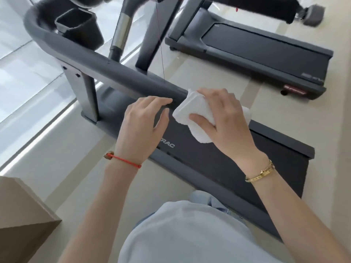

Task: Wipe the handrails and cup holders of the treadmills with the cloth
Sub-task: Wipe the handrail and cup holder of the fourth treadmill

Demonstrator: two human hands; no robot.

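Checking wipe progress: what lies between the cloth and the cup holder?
In the head view, only bare grey handrail runs from the cloth up to the cup holder.

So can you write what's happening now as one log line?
right hand: grips folded white cloth on grey padded handrail's end | left hand: fingers on rail | black square cup holder: untouched
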